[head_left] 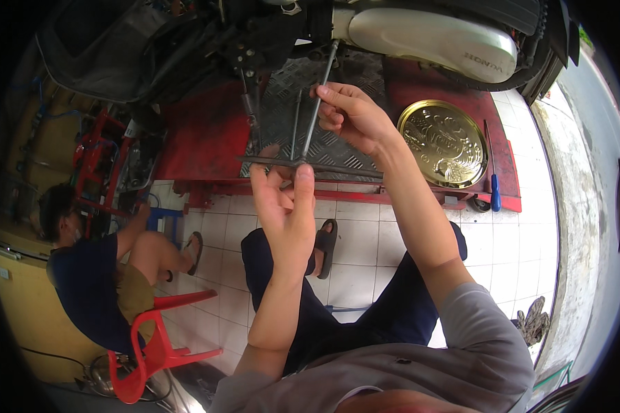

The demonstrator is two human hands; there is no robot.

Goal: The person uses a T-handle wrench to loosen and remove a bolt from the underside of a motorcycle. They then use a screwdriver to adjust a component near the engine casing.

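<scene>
A long metal T-handle wrench (pixel 318 103) slants up to the underside of a scooter, its far tip by the silver cover (pixel 430 43). My left hand (pixel 286 199) is closed around the middle of its dark crossbar, thumb on top where shaft and bar meet. Higher up, my right hand (pixel 355 113) pinches the shaft between thumb and fingers. A second thin rod (pixel 296 127) shows just left of the shaft; I cannot tell what it belongs to. Whether the tip sits on a bolt is too small to make out.
Under the scooter is a red lift platform (pixel 207 131) with a dark tread plate (pixel 355 76). On its right lie a round gold tray (pixel 442 148) and a blue-handled screwdriver (pixel 495 193). At left, another person (pixel 89 275) sits by a red plastic chair (pixel 160 347).
</scene>
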